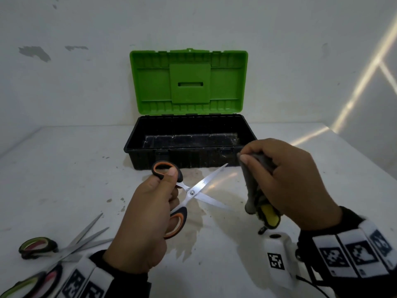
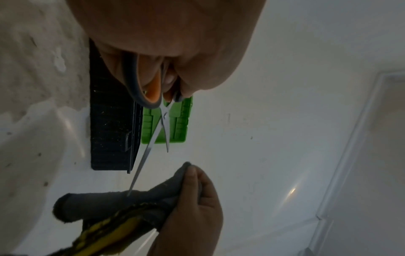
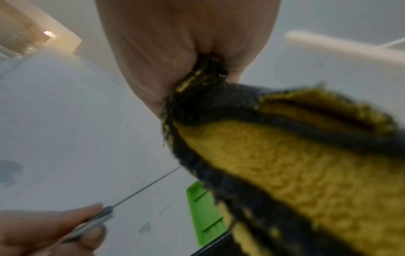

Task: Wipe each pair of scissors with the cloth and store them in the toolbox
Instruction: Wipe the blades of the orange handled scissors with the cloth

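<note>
The left hand (image 1: 148,216) gripped the orange-handled scissors (image 1: 189,192) (blades spread apart), thumb over the upper loop; the right hand (image 1: 285,181) clutched the bunched cloth (image 1: 255,190), fingers curled.

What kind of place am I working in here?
Probably a plain workshop or utility corner, not a tidy lab. A stained white table stands against a bare wall with patches of peeled paint, and an open toolbox with a green lid sits on it, scissors lying loose nearby.
</note>
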Demonstrator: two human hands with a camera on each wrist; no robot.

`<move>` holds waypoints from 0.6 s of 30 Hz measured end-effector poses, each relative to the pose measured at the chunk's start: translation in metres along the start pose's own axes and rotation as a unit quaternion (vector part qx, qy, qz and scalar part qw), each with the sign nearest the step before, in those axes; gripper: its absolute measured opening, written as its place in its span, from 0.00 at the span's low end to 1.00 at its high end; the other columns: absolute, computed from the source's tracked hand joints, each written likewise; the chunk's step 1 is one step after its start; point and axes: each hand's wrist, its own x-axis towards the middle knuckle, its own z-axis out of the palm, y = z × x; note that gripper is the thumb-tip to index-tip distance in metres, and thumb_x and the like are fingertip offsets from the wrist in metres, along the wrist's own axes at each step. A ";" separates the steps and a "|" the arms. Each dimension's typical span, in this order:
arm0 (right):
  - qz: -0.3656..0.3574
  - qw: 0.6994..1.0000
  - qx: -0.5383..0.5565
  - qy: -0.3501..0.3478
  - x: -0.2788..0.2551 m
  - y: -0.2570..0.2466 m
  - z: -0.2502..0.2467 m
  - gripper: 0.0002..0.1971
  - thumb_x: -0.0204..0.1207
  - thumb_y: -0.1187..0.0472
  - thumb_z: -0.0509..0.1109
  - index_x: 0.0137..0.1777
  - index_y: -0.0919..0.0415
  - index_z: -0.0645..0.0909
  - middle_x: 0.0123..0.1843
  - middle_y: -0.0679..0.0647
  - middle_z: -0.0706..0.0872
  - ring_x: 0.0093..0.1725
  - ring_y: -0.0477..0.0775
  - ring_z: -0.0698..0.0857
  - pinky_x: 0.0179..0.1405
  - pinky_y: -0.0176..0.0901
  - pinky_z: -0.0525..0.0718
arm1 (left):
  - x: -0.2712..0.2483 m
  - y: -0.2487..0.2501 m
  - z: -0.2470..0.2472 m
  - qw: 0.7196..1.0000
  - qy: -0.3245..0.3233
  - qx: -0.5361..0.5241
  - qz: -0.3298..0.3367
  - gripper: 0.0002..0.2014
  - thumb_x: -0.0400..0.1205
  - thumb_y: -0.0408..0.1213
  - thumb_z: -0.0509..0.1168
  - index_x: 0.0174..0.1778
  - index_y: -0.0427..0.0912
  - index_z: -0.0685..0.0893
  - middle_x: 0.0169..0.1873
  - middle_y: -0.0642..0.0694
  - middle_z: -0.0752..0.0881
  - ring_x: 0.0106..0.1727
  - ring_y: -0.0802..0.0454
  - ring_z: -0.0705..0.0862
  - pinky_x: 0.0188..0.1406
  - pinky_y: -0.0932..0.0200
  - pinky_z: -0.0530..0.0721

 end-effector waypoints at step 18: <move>-0.186 0.972 -0.055 -0.133 -0.009 -0.028 0.038 0.02 0.73 0.66 0.75 0.44 0.59 0.87 0.40 0.51 0.88 0.38 0.51 0.84 0.41 0.40 0.82 | -0.005 0.005 0.001 0.999 -0.034 0.011 -0.012 0.10 0.84 0.51 0.63 0.47 0.49 0.84 0.59 0.31 0.79 0.69 0.31 0.70 0.68 0.30 0.64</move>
